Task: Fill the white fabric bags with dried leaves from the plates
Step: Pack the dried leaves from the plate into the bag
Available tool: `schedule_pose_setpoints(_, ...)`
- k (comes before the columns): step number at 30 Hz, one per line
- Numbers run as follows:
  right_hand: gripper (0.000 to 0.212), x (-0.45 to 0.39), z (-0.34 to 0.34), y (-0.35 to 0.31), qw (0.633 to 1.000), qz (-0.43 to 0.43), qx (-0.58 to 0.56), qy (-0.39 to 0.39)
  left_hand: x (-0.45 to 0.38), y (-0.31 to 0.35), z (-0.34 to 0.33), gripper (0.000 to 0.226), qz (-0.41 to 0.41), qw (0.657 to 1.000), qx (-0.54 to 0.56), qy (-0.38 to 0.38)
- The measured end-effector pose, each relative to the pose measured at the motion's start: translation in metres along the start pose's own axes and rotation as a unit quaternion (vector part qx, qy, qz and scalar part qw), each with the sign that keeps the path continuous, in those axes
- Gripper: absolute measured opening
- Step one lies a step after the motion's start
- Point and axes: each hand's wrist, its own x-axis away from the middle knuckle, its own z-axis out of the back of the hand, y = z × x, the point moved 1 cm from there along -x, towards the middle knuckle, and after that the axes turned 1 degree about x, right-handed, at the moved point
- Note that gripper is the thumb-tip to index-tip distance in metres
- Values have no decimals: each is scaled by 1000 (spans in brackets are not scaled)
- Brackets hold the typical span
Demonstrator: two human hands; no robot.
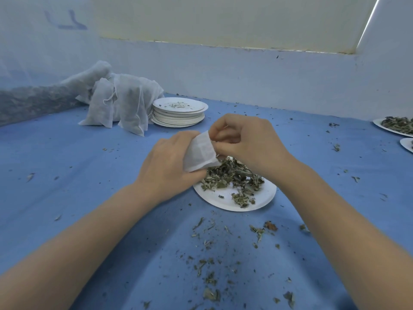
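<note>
A small white fabric bag (pixel 200 153) is held just above the far left rim of a white paper plate (pixel 263 200) that carries a heap of dried leaves (pixel 232 175). My left hand (pixel 167 164) grips the bag from the left, fingers curled under it. My right hand (pixel 248 139) pinches the bag's upper right edge with curled fingers, over the leaves. The bag's mouth is hidden between the hands.
A pile of white fabric bags (pixel 120 101) lies at the back left beside a stack of used paper plates (pixel 178 113). Two more plates (pixel 395 126) with leaves sit at the right edge. Leaf crumbs (pixel 210 265) litter the blue cloth (pixel 89 175).
</note>
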Motion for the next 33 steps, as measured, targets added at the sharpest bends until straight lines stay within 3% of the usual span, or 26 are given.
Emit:
schedule_pose_setpoints(5,25,3,-16,-8,996,11,87,5,0,11,-1,53,-2,999,37,3)
schedule_pose_setpoints(12,19,2,-2,-9,983,-4,96,-155,-1,9,-1,52,-10,1000,21,-4)
schedule_pose_setpoints(17,5,2,28,-9,995,-21,76,-63,-4,0,4,53,-3,1000,-25,12)
schedule_pose_setpoints(19,30,2,38,-6,973,-77,187,-108,-4,-1,3,54,-10,999,-43,11)
schedule_pose_setpoints(21,75,4,41,-2,909,-183,304,-217,-3,-1,2,55,-16,998,-56,13)
schedule_pose_setpoints(23,99,7,36,0,848,-254,350,-306,-2,1,2,54,-27,997,-64,14)
schedule_pose_setpoints(27,84,7,25,10,834,-259,355,-333,-1,2,4,53,-28,997,-71,18)
schedule_pose_setpoints(33,43,6,21,14,872,-182,345,-296,0,0,2,52,-28,997,-70,5)
